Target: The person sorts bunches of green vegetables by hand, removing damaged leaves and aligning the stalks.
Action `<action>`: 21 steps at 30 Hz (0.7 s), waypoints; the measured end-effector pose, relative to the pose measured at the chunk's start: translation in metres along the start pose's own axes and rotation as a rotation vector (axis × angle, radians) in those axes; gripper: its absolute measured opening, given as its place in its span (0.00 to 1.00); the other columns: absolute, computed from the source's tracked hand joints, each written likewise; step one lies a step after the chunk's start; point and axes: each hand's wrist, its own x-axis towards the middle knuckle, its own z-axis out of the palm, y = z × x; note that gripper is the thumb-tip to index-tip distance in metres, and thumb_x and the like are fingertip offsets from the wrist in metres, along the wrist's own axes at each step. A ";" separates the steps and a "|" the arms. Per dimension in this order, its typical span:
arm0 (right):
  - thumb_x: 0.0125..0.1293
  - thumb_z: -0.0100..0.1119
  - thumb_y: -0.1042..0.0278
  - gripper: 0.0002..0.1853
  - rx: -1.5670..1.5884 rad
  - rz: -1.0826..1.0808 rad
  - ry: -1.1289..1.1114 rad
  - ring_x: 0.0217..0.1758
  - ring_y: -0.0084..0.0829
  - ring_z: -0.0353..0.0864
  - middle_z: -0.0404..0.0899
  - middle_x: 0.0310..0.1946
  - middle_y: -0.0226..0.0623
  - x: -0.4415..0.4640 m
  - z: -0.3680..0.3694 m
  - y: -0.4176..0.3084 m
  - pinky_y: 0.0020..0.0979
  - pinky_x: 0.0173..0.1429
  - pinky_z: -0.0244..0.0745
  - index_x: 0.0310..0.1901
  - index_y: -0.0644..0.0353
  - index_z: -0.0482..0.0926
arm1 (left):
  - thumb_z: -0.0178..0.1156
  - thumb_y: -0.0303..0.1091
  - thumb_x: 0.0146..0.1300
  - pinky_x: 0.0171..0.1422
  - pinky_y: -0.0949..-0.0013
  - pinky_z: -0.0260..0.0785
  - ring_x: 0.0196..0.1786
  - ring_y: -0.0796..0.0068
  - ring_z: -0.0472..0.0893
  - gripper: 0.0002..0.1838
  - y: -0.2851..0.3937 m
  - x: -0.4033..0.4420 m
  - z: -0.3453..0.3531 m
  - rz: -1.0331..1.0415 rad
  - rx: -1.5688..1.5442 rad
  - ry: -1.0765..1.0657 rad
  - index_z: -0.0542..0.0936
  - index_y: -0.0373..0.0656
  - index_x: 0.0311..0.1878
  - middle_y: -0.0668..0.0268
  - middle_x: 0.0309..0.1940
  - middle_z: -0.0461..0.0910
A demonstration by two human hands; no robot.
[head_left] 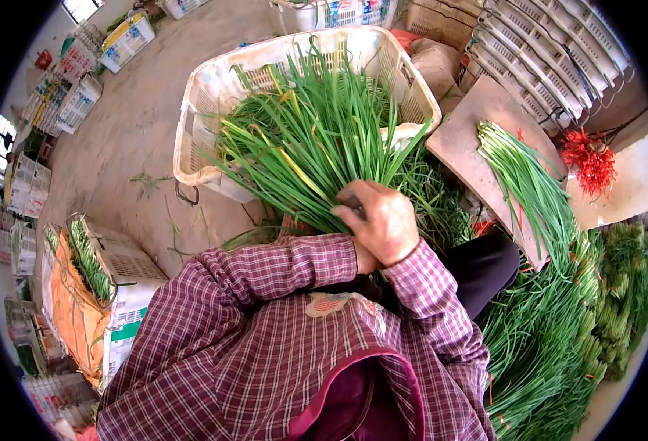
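Observation:
A loose bunch of garlic chives (316, 147) fans out over the near side of a white plastic crate (199, 81), with a few yellowed leaves among the green. At the base of the bunch, my right hand (384, 220) has its thumb and fingers curled closed against the leaves. My left hand is almost wholly covered by the right one; just its wrist (368, 257) shows beyond the plaid sleeve, and its fingers are hidden. To the right, a tidy bundle of chives (518, 173) lies on a board (456, 132), pale stems toward the back.
Red ties (588, 162) hang at the right of the board. Piled chive bundles (552, 345) fill the right side by my leg. A crate with orange cloth (77, 309) stands at left. Stacked crates (537, 59) rise at back right, and more line the left wall.

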 end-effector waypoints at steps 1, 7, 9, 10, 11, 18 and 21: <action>0.54 0.69 0.62 0.11 -0.071 -0.016 0.002 0.30 0.36 0.84 0.83 0.30 0.36 0.000 0.006 -0.001 0.32 0.34 0.79 0.35 0.57 0.81 | 0.56 0.29 0.63 0.51 0.65 0.73 0.48 0.73 0.78 0.09 -0.006 -0.002 0.003 -0.011 -0.022 -0.009 0.76 0.38 0.46 0.60 0.47 0.78; 0.57 0.65 0.64 0.08 -0.093 -0.080 0.059 0.28 0.36 0.82 0.79 0.27 0.33 -0.007 0.019 -0.002 0.36 0.31 0.79 0.33 0.56 0.78 | 0.54 0.29 0.67 0.43 0.70 0.76 0.41 0.74 0.78 0.08 -0.024 -0.014 0.010 -0.032 -0.100 -0.013 0.75 0.35 0.43 0.61 0.42 0.77; 0.60 0.63 0.64 0.06 0.061 -0.068 0.101 0.30 0.35 0.83 0.80 0.30 0.30 -0.016 0.017 0.003 0.32 0.33 0.80 0.36 0.54 0.79 | 0.53 0.30 0.68 0.41 0.71 0.76 0.38 0.74 0.78 0.08 -0.030 -0.018 0.009 -0.012 -0.112 -0.010 0.75 0.34 0.42 0.61 0.40 0.77; 0.60 0.64 0.68 0.06 0.185 -0.059 0.118 0.32 0.33 0.83 0.81 0.32 0.33 -0.020 0.015 0.005 0.31 0.36 0.81 0.37 0.57 0.79 | 0.53 0.30 0.68 0.39 0.72 0.77 0.37 0.75 0.78 0.08 -0.032 -0.020 0.008 0.008 -0.131 -0.004 0.74 0.33 0.42 0.61 0.39 0.77; 0.60 0.63 0.72 0.06 0.364 -0.037 0.150 0.33 0.32 0.83 0.81 0.33 0.35 -0.027 0.016 0.012 0.31 0.38 0.82 0.38 0.59 0.78 | 0.53 0.30 0.69 0.38 0.73 0.77 0.36 0.75 0.78 0.08 -0.035 -0.022 0.008 0.034 -0.176 0.020 0.74 0.33 0.41 0.61 0.39 0.77; 0.71 0.50 0.70 0.05 1.148 0.099 0.625 0.27 0.25 0.78 0.76 0.31 0.36 -0.034 -0.007 0.034 0.28 0.31 0.79 0.43 0.62 0.71 | 0.58 0.31 0.60 0.34 0.73 0.67 0.30 0.75 0.72 0.07 0.050 -0.021 -0.023 0.199 0.670 -0.081 0.72 0.40 0.30 0.66 0.25 0.71; 0.73 0.49 0.67 0.08 1.313 0.107 0.733 0.26 0.25 0.78 0.77 0.31 0.35 -0.039 -0.038 0.055 0.26 0.30 0.79 0.46 0.61 0.72 | 0.59 0.36 0.56 0.49 0.68 0.61 0.36 0.74 0.74 0.05 0.052 -0.028 -0.025 0.317 1.151 -0.184 0.77 0.48 0.34 0.71 0.24 0.74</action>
